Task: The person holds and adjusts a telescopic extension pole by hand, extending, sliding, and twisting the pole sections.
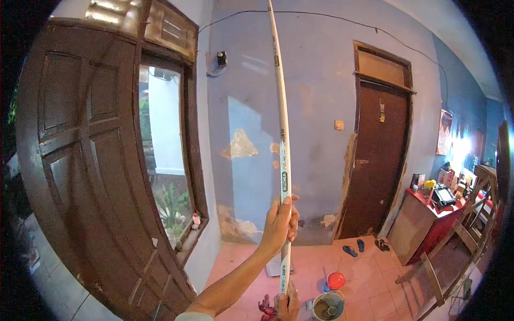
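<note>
A long white pole (284, 150) with printed markings stands nearly upright in front of the wall, its top running past the upper edge of the view. Around its lower part my left hand (280, 223) is closed, the forearm reaching in from the bottom left. Further down, at the bottom edge, my right hand (289, 305) is closed on the same pole and partly cut off by the view. The pole's lower end is hidden.
A blue wall (326, 176) with patches stands ahead. Brown doors are at left (80, 160) and right (380, 160). On the pink floor are a bucket (328, 306), a red container (335, 280) and sandals (350, 251). A wooden ladder (463, 235) leans at right beside a cluttered cabinet (409, 227).
</note>
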A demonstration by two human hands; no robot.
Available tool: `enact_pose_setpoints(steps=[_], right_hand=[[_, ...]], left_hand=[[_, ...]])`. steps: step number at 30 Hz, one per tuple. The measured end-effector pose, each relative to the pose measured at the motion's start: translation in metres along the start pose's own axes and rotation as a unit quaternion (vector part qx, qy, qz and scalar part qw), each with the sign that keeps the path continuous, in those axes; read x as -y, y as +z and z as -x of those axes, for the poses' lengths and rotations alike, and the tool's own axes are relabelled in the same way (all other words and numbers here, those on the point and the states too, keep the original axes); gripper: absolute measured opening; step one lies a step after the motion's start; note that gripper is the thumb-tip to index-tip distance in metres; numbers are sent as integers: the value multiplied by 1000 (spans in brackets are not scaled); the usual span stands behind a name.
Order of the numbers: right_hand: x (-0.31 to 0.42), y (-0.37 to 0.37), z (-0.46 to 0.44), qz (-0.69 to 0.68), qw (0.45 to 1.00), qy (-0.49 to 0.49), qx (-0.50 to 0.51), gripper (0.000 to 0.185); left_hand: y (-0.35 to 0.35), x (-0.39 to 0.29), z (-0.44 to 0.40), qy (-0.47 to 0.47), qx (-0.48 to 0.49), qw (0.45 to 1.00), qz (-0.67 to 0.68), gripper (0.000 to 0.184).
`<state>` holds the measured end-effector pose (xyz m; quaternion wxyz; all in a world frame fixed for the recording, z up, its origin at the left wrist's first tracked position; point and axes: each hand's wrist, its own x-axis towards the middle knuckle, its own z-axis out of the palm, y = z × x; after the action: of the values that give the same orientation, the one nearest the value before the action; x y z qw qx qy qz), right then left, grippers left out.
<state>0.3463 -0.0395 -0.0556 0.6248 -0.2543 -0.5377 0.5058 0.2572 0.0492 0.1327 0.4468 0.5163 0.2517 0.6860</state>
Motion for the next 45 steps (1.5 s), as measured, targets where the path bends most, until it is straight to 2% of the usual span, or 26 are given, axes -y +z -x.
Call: enact_pose_setpoints(steps=[6,13,28,34,37,39,45], right_hand=[[-2,9,-40,13,1000,-18,-11,38],[1,34,-82,31,999,-36,-21,40],[-3,129,-161,73,994,-78,-17,47],[-34,149,-202,139,983,-115,-40,45],[-41,158,-212,201,964,-165,-45,45],[-39,169,-218,145,978,-140,-52,44],[-39,187,-228,157,976,-135,-74,45]], left_hand=[[-17,25,-10,-32,9,999,27,39],[-37,33,-51,0,35,999,37,36],[-113,-19,-145,64,66,995,33,34],[-140,-34,-177,75,73,994,31,33],[-153,-39,-189,75,76,994,35,33],[-159,-41,-194,81,83,993,37,33],[-173,-42,-207,88,85,992,36,32]])
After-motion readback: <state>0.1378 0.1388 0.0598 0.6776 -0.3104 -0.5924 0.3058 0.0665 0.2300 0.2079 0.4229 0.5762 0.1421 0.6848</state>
